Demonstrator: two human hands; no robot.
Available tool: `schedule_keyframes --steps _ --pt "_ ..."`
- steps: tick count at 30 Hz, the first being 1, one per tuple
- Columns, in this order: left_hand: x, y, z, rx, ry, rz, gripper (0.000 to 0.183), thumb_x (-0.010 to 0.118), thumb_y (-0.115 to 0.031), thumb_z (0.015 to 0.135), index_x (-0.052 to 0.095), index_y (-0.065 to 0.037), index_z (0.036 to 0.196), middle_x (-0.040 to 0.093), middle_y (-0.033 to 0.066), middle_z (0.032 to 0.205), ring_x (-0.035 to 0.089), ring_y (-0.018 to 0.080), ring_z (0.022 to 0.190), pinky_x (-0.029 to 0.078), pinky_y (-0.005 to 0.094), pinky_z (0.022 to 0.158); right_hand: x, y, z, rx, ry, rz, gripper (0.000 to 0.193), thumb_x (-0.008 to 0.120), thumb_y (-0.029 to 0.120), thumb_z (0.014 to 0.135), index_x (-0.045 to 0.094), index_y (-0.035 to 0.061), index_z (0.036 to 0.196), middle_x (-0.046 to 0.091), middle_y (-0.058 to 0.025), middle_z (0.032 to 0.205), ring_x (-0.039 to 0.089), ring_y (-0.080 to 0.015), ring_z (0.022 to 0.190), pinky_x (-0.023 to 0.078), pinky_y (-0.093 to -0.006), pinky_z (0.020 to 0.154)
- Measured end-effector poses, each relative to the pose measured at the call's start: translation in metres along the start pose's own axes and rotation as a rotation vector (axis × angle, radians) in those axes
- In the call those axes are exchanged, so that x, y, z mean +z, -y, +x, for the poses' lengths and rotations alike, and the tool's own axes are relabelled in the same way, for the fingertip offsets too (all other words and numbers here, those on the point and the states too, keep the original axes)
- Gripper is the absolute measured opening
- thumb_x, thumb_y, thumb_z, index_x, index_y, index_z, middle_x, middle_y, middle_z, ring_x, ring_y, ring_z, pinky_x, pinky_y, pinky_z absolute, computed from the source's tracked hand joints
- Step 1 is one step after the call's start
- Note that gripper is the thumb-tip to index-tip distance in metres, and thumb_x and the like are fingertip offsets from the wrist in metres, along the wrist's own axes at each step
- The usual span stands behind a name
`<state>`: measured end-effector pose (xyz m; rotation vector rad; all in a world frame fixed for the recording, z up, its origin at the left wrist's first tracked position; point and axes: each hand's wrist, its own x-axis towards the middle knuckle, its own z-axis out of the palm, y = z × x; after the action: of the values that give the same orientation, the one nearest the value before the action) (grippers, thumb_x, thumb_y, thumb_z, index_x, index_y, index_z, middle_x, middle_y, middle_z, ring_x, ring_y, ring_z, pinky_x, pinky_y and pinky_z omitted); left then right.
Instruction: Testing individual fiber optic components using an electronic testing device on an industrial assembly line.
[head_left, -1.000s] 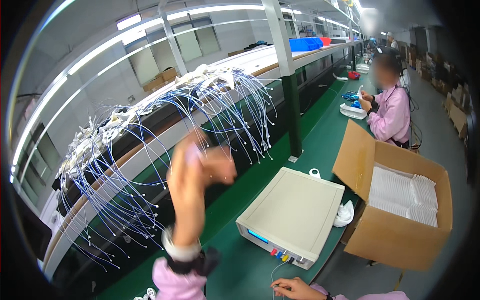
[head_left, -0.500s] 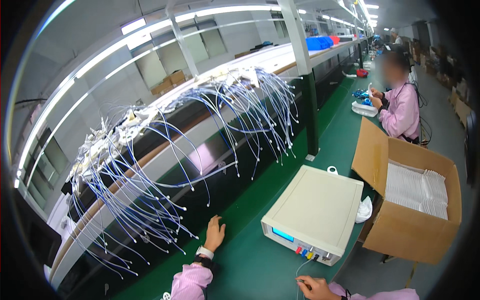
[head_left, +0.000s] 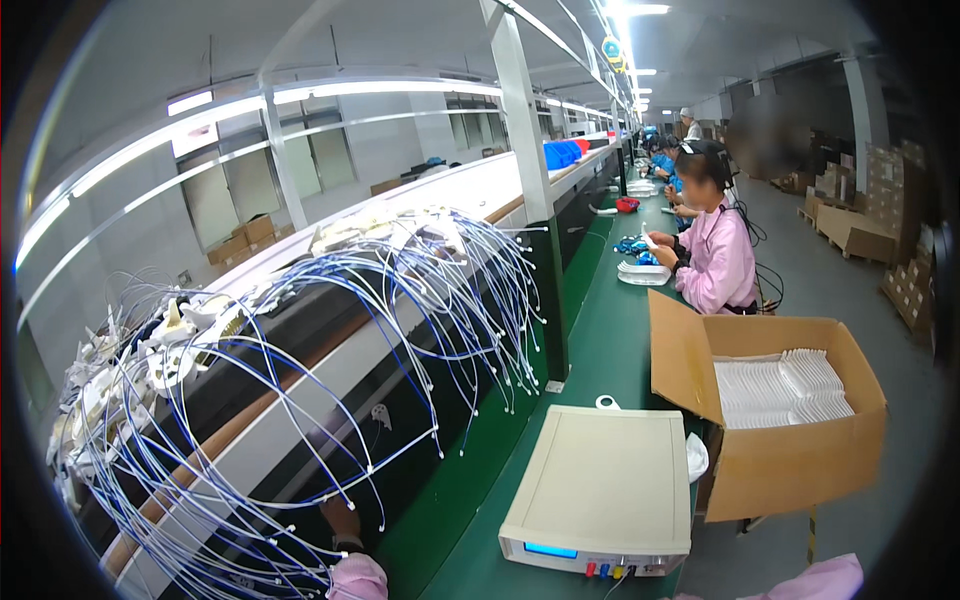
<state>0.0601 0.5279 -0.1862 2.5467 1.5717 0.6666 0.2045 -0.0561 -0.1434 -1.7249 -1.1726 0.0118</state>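
My left hand (head_left: pixel 342 520) reaches in among the drooping ends of blue and white wires (head_left: pixel 300 400) beneath the shelf edge. Its fingers are dim and partly covered by the wires, so whether it grips any cannot be told. My right hand is outside the picture; only the pink sleeve (head_left: pixel 822 580) shows at the lower right. On the green bench (head_left: pixel 450 500) stands a beige test instrument (head_left: pixel 605 475) with a small blue display. Coloured terminals line its front, and a thin grey lead hangs from there.
An open cardboard box (head_left: pixel 800 460) packed with white parts (head_left: pixel 780 385) stands right of the instrument. White parts with wires pile up along the raised shelf (head_left: pixel 330 345). A grey post (head_left: pixel 545 290) rises from the bench. Farther along, a person in pink (head_left: pixel 720 260) handles a white piece.
The view has swung, shifting the bench scene. My left hand has gone from the bench surface to the hanging wires. My right hand, earlier at the thin lead, has dropped out of view.
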Motion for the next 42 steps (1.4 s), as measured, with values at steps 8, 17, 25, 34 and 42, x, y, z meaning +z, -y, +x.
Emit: schedule_keyframes --steps 8,17,25,34,42 --pt "0.023 -0.040 0.036 -0.199 0.133 0.224 0.062 0.053 -0.036 0.088 0.029 -0.023 0.143 0.047 0.0193 0.123 0.048 0.0418 0.111 0.039 0.0575 0.090 0.011 -0.013 -0.012 0.020 0.080 -0.092 0.020 0.063 0.008 0.084 0.061 0.0071 0.104 0.064 -0.0152 0.080 0.062 -0.0295 0.062 0.048 -0.0371 0.056" --pt "0.111 0.007 0.071 -0.329 0.113 0.314 0.054 0.045 -0.044 0.091 0.039 -0.019 0.138 0.037 0.0151 0.141 0.030 0.0384 0.132 0.025 0.0520 0.106 0.006 0.004 -0.014 -0.015 0.069 -0.070 0.012 0.065 0.011 0.082 0.063 0.0068 0.093 0.061 -0.0174 0.065 0.060 -0.0328 0.054 0.047 -0.0400 0.048" --pt "0.030 -0.077 0.040 0.032 0.062 -0.080 0.056 0.052 -0.030 0.090 0.036 0.000 0.134 0.040 0.0186 0.137 0.034 0.0391 0.128 0.025 0.0537 0.106 0.006 0.002 -0.002 -0.051 0.135 -0.106 0.015 0.067 0.009 0.079 0.063 0.0048 0.094 0.064 -0.0149 0.070 0.062 -0.0286 0.054 0.049 -0.0373 0.049" --pt "0.094 -0.064 0.029 0.206 -0.482 0.646 0.030 0.056 -0.020 0.080 0.057 0.000 0.103 0.052 0.0218 0.120 0.045 0.0374 0.117 0.039 0.0446 0.094 0.007 -0.001 -0.006 -0.023 0.214 -0.137 0.020 0.066 0.009 0.081 0.061 0.0057 0.100 0.066 -0.0142 0.079 0.063 -0.0271 0.059 0.048 -0.0373 0.052" --pt "-0.098 -0.097 -0.077 -0.385 0.664 -1.179 0.024 0.041 -0.023 0.096 0.050 -0.005 0.083 0.033 -0.0040 0.055 0.031 0.0084 0.044 0.031 0.0255 0.044 -0.004 0.012 0.013 -0.090 0.266 0.044 0.017 0.062 0.011 0.084 0.060 0.0046 0.100 0.065 -0.0158 0.075 0.063 -0.0310 0.062 0.049 -0.0385 0.055"
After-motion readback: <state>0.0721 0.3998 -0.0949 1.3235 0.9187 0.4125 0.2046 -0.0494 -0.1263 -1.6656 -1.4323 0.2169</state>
